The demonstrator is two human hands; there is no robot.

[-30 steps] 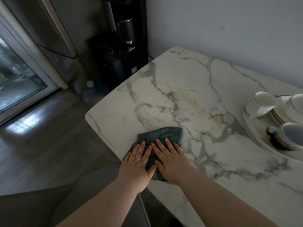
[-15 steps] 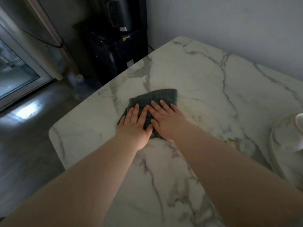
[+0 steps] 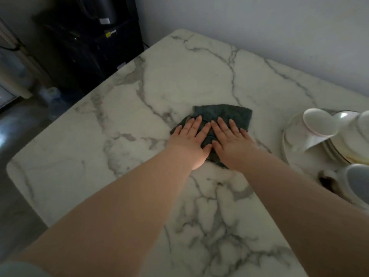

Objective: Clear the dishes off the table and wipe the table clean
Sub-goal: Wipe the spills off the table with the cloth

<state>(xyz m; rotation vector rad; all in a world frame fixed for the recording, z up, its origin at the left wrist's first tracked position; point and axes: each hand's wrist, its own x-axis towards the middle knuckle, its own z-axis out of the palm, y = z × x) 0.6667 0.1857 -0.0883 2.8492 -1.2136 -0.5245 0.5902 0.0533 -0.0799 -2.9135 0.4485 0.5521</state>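
Dark cloth (image 3: 223, 114) flat on table (image 3: 179, 80), under both hands: left hand (image 3: 190, 139), right hand (image 3: 231, 141), side by side, fingers straight, pressing down.

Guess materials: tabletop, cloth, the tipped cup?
Tabletop: marble or marble-look slab, white with grey veins, smooth with a soft sheen; real stone or print, cannot tell. Cloth: dark grey-green textile, matte nubby pile, probably microfibre or terry. Tipped cup: glazed white ceramic, likely porcelain, judging by glossy highlights and a thin rim line.

Both flat hands, left hand (image 3: 190, 139) and right hand (image 3: 231, 139), press cloth (image 3: 221, 114) onto table (image 3: 179, 80).
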